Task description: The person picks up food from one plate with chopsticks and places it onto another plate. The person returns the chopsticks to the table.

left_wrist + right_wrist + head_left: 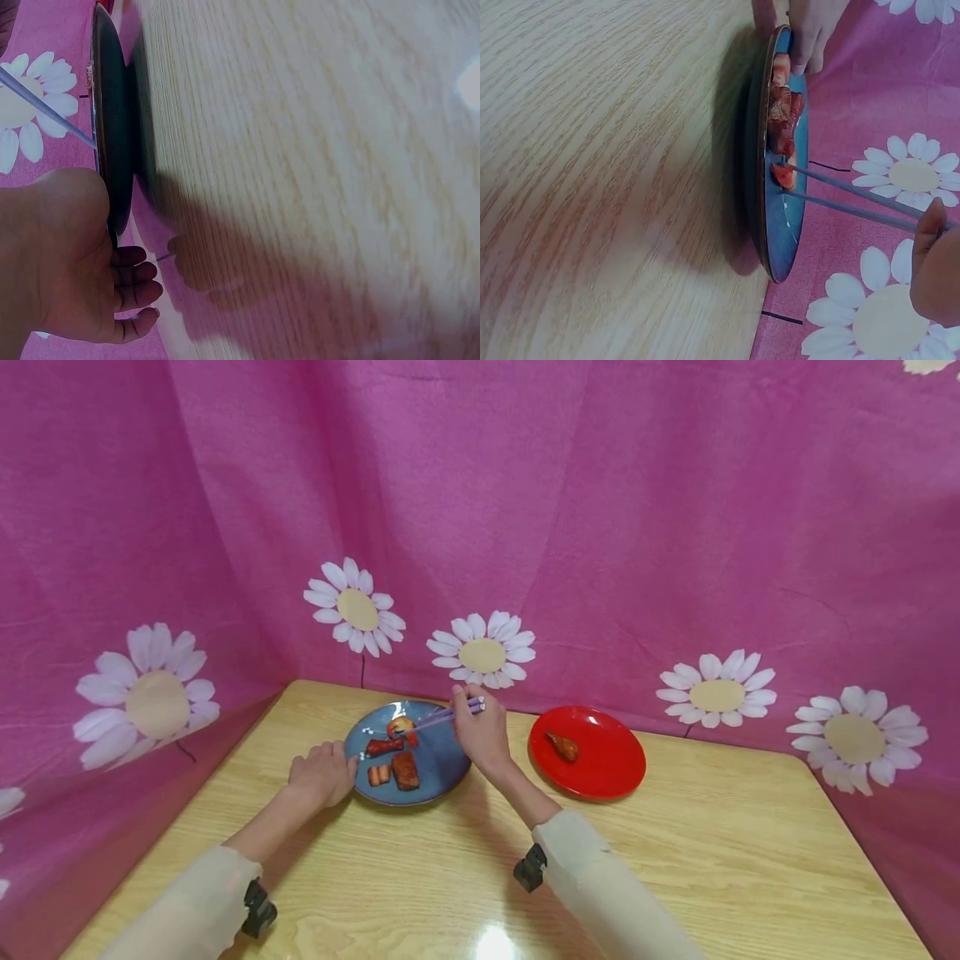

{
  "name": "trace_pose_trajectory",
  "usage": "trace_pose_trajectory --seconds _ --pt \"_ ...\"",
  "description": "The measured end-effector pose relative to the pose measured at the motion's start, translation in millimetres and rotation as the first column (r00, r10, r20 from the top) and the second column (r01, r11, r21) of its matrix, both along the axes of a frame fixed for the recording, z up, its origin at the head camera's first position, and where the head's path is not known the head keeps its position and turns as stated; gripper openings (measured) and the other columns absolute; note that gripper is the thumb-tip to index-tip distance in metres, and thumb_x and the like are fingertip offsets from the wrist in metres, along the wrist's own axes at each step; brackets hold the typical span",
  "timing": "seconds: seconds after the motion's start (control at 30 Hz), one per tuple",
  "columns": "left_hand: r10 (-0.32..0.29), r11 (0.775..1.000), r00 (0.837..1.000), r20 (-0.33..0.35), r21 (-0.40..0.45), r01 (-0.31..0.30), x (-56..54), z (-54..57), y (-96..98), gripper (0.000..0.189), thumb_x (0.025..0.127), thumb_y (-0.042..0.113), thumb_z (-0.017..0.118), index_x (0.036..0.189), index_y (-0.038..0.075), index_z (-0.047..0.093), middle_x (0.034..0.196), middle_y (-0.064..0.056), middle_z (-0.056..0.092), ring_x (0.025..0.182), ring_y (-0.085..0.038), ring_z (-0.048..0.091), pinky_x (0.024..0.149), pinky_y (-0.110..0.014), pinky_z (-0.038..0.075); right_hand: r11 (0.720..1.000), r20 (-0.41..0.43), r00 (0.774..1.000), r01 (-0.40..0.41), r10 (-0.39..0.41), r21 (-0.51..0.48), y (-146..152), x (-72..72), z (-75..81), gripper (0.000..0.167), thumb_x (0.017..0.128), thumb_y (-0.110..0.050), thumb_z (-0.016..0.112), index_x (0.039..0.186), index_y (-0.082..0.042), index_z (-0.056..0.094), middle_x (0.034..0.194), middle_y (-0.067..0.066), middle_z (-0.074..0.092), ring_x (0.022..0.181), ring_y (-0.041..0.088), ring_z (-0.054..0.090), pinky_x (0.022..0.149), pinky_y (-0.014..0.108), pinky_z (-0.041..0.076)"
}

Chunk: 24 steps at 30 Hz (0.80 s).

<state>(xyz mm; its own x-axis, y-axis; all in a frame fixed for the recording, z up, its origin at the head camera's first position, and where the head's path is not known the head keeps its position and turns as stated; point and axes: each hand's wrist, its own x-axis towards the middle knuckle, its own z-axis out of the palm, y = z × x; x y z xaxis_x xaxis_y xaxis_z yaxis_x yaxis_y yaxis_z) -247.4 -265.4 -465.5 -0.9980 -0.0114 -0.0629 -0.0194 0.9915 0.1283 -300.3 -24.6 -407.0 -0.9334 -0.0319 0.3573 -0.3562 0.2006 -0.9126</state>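
Observation:
My right hand (483, 737) holds a pair of purple chopsticks (437, 718) over a blue plate (444, 770). Their tips stand on either side of an orange-and-yellow, shrimp-like food piece (784, 176), as the right wrist view shows. My left hand (324, 774) grips the plate's left rim, thumb at the edge; in the left wrist view its fingers (139, 295) curl beside the rim. Also on this plate lie a dark red drumstick-shaped piece (384, 747), a brown slab of meat (406, 771) and a striped, bacon-like piece (378, 775).
Right of my right hand, a red plate (611, 764) carries a browned chicken drumstick (562, 747). Both plates stand towards the far edge of a wooden table (660, 877). A pink cloth (465, 485) with white flowers hangs behind and along the left side.

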Motion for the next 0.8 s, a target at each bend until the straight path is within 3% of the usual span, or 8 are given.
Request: trace_pose_trajectory --seconds 0.13,0.4,0.7,0.8 --pt "0.003 1.0 1.0 0.002 0.0 -0.003 -0.3 -0.2 -1.0 0.041 0.105 0.029 0.039 0.111 -0.012 0.048 0.101 -0.024 0.053 0.102 -0.041 0.055 0.082 -0.057 0.045 1.0 -0.009 1.0 0.026 -0.026 -0.001 0.6 -1.6 -1.8 0.036 0.102 -0.028 0.056 0.081 -0.001 0.064 0.056 0.004 0.057 0.045 0.015 0.056 0.044 0.028 0.049" --pt "-0.001 1.0 1.0 0.012 0.014 0.001 -0.8 -0.8 -0.5 0.045 0.106 0.029 0.038 0.116 -0.013 0.048 0.103 -0.024 0.054 0.103 -0.041 0.055 0.085 -0.058 0.045 0.992 -0.069 0.989 0.128 -0.127 0.009 5.8 -5.2 -7.9 0.031 0.102 -0.02 0.055 0.077 -0.006 0.065 0.059 0.004 0.061 0.052 0.014 0.059 0.047 0.026 0.044" --pt "0.005 1.0 1.0 0.011 0.013 -0.005 -0.2 0.3 -0.6 0.043 0.106 0.029 0.038 0.112 -0.012 0.049 0.102 -0.024 0.054 0.102 -0.041 0.055 0.083 -0.058 0.045 0.992 -0.086 0.99 0.107 -0.112 -0.059 17.7 -3.8 -1.6 0.034 0.103 -0.02 0.053 0.081 0.005 0.063 0.059 0.016 0.059 0.045 0.013 0.052 0.042 0.023 0.041" --pt "0.005 1.0 1.0 0.013 0.01 -0.005 0.1 1.3 -1.0 0.043 0.106 0.029 0.039 0.112 -0.012 0.049 0.102 -0.024 0.054 0.102 -0.041 0.055 0.083 -0.057 0.045 0.99 -0.08 0.99 0.111 -0.118 -0.092 23.7 -3.1 2.0 0.033 0.103 -0.019 0.053 0.08 0.003 0.063 0.058 0.015 0.058 0.042 0.012 0.051 0.041 0.022 0.042"
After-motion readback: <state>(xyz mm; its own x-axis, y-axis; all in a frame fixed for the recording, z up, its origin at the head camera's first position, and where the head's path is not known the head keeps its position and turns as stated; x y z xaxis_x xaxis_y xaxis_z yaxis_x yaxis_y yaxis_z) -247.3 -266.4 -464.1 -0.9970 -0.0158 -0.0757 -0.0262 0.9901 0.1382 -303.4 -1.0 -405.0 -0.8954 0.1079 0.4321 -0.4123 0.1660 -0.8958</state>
